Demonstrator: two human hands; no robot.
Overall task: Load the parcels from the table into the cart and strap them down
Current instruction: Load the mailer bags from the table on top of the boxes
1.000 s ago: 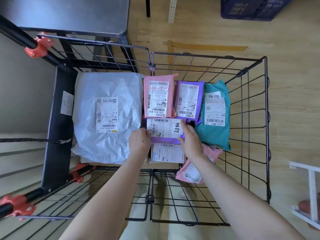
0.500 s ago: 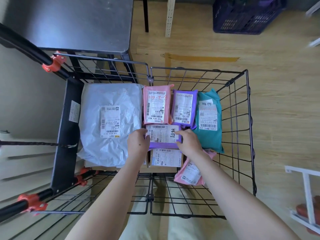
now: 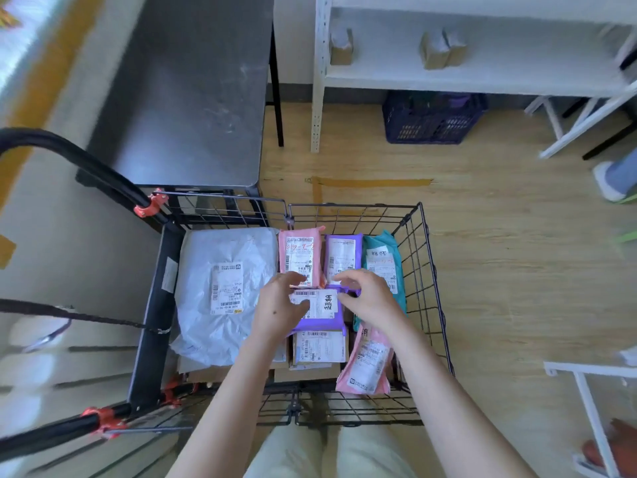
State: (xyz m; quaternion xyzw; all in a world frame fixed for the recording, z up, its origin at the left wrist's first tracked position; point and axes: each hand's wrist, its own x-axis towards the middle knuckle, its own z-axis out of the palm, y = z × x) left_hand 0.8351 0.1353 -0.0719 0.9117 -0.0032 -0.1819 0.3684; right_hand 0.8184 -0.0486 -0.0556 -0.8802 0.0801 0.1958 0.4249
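left grip (image 3: 279,307) and right grip (image 3: 374,298): both slack-fingered, clasping nothing, hovering over the purple parcel (image 3: 319,307). left thumb seems to touch its label. that parcel lies flat in the cart (image 3: 423,270), directly under the grips, overlapping a brown box (image 3: 319,351) on my side. white mailer (image 3: 224,288) left of the grips; pink mailer (image 3: 300,257), small purple mailer (image 3: 343,253) and teal mailer (image 3: 384,262) just beyond them. judgement: loading looks nearly or fully done. black strap (image 3: 86,317) hangs well left of the grips, across no parcel, so strapping all remains.
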